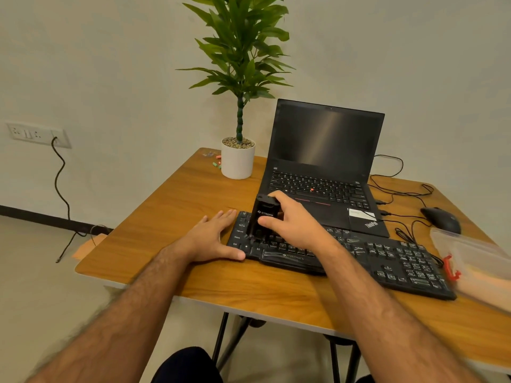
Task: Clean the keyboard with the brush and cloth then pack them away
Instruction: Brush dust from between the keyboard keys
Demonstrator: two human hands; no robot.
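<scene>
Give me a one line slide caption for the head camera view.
Right hand brushes the keyboard with a black brush; left hand steadies it.

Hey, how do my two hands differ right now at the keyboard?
The left hand lies open and flat, fingers straight, on the table against the left end of the keyboard. The right hand is raised over the keys, fingers curled round the black brush. Both hands are bare.
</scene>
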